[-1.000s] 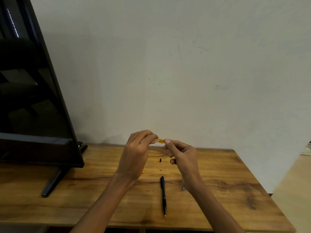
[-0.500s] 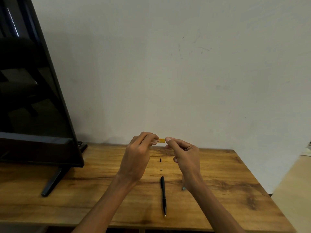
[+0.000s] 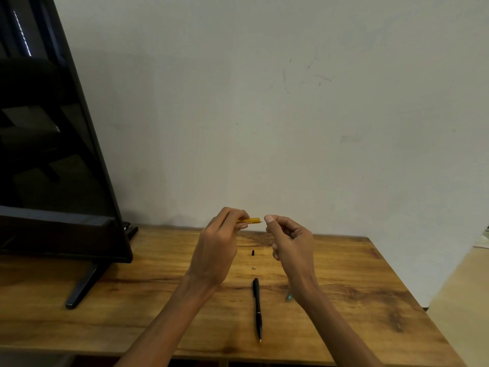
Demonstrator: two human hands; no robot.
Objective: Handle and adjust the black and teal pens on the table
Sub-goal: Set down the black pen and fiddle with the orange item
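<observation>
1. Wooden counter [image 3: 357, 274] runs along a pale wall [image 3: 264, 102]; both hands are raised above its middle.
2. Left hand [image 3: 219, 247]: fingers curled, pinching a short yellow-orange pen piece [image 3: 250, 221] betw. thumb & fingertips. Piece lies roughly level, thin tip pointing toward the right hand.
3. Right hand [image 3: 289, 242]: fingers curled inward, thumb up near the yellow tip but apart from it, a small gap shows. Can't tell if anything tiny sits betw. the fingers; nothing visible held.
4. Black pen [image 3: 257, 308] lies flat on the counter betw. the two forearms, lengthwise front-to-back, tip toward the near edge. Neither hand touches it.
5. Teal pen [image 3: 289, 297]: only a small teal bit shows on the counter just beside the right wrist, rest hidden behind the arm. Its direction can't be told.
6. Small black bit [image 3: 253, 252] sits on the counter under the hands, farther back than the black pen. Tiny grey bit [image 3: 254, 267] lies betw. it & the pen's far end, apart from both. Too small to say what either is.
7. Big black screen [image 3: 53, 154] stands at left on the counter, its stand foot [image 3: 82, 287] angled toward the near edge, well apart from the pens.
</observation>
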